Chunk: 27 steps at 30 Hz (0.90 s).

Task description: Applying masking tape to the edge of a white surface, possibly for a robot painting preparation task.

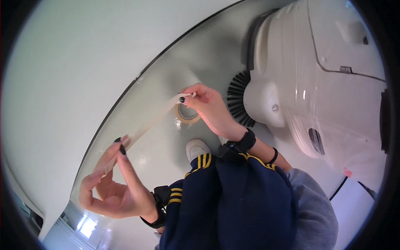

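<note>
Along the left of my head view, a large smooth white surface (62, 83) curves past the left hand (128, 196), which I find with thumb and forefinger pinched together on one end of a thin, pale, see-through-looking strip of tape (153, 122); its other fingers are loosely curled. From there the strip's long axis slants away up and to the right, spanning the gap between the hands. At its far end the right hand (214, 110) has thumb and forefinger closed on it. Just beside that thumb I see a beige ring-shaped tape roll (186, 121), far nearer the right hand than the left. Farther right stands a bulky glossy off-white machine (291, 83) with a fan of black bristles (237, 98).

I cannot tell whether the roll hangs from the right hand or lies on the floor beneath, nor whether the strip joins it. The strip's middle blurs into the pale background, the right hand's curled fingers are partly hidden, and the lens rim cuts off the machine.
</note>
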{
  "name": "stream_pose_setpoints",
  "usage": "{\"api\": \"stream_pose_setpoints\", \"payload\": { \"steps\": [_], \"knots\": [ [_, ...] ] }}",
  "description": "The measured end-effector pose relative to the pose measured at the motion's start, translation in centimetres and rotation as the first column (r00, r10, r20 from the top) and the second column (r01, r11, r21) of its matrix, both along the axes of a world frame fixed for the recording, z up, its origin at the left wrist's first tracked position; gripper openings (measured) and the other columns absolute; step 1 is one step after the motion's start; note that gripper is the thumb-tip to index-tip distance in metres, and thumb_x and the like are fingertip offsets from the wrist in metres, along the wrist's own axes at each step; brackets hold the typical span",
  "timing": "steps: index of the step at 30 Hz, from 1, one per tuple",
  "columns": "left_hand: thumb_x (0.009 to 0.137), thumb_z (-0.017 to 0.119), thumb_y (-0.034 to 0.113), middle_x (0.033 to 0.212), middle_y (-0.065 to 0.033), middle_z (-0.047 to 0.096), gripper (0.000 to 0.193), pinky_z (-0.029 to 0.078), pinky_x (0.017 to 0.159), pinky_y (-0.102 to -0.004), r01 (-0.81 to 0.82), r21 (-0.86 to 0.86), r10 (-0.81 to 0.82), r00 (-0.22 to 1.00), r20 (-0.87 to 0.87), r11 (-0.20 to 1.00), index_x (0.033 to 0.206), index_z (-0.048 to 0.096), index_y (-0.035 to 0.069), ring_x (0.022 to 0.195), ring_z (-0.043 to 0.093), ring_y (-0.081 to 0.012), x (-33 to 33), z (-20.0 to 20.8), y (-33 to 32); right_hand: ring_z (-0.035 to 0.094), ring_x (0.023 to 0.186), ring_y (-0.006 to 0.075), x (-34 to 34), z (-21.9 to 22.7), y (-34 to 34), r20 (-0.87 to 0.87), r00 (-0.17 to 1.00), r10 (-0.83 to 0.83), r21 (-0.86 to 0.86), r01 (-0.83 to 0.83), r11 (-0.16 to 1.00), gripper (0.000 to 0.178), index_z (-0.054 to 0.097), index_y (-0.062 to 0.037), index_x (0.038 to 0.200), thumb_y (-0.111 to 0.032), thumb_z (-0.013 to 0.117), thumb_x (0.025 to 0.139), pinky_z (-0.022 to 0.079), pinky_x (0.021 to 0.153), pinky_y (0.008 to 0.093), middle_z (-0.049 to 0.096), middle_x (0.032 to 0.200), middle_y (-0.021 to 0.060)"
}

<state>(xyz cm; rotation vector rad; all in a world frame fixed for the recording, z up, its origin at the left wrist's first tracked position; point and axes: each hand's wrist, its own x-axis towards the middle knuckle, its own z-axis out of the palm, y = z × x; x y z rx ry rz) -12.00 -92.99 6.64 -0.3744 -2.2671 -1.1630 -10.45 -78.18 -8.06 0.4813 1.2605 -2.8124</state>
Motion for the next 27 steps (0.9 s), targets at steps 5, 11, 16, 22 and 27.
{"api": "stream_pose_setpoints", "payload": {
  "steps": [5,11,16,22,27],
  "knots": [
    [0.082,0.057,-0.008,0.075,-0.0244,0.063,0.031,0.055,0.08,-0.0429,-0.064,0.019,0.062,0.994,0.085,0.998,0.096,0.031,0.003,0.074,0.067,-0.0311,0.1,-0.3,0.7,0.054,0.094,0.0091,-0.4,-0.2,0.9,0.008,0.997,-0.073,0.003,0.073,0.997,0.025,0.057,-0.0013,0.111,0.001,0.055,0.086,0.044,0.082,0.0238,0.059,0.1,0.0036],
    [0.09,0.047,0.0,0.073,-0.0256,0.063,0.017,0.034,0.101,-0.0572,0.035,0.057,-0.039,0.997,0.066,0.998,0.092,0.031,0.003,0.082,0.067,-0.0311,-0.2,-0.8,0.3,0.058,0.094,0.0109,-1.3,0.3,3.7,-0.042,0.992,-0.121,0.077,0.124,0.989,0.014,0.058,0.0,0.098,0.002,0.056,0.084,0.046,0.082,0.0238,0.063,0.099,0.0085],
    [0.097,0.039,0.012,0.088,-0.0272,0.064,0.011,0.041,0.098,-0.0451,0.008,0.118,-0.018,0.997,0.081,0.993,0.093,0.032,0.005,0.1,0.061,-0.0324,-0.3,-0.4,-0.4,0.06,0.095,0.0125,-2.9,2.7,5.0,-0.135,0.979,-0.155,0.139,0.173,0.975,0.007,0.053,-0.0012,0.083,0.004,0.058,0.082,0.048,0.078,0.0237,0.065,0.089,0.0099],
    [0.098,0.039,0.019,0.098,-0.0281,0.063,0.015,0.048,0.087,-0.0351,-0.05,0.335,-0.005,0.987,0.162,0.941,0.093,0.03,0.007,0.103,0.06,-0.0349,-0.3,-1.0,-1.4,0.064,0.088,0.0156,-4.3,5.2,6.2,-0.24,0.966,-0.095,0.313,0.169,0.935,0.009,0.051,0.0002,0.086,0.004,0.059,0.083,0.049,0.079,0.0261,0.066,0.092,0.015],
    [0.097,0.033,0.007,0.12,-0.0309,0.051,0.003,0.046,0.094,-0.0373,-0.022,0.445,-0.076,0.977,0.2,0.895,0.095,0.032,0.006,0.109,0.056,-0.0314,-0.1,-0.9,-3.2,0.064,0.089,0.0162,-3.9,6.8,5.7,-0.288,0.956,-0.053,0.408,0.172,0.897,0.01,0.049,0.0018,0.09,0.003,0.057,0.083,0.049,0.079,0.026,0.065,0.098,0.0185]
  ]
}}
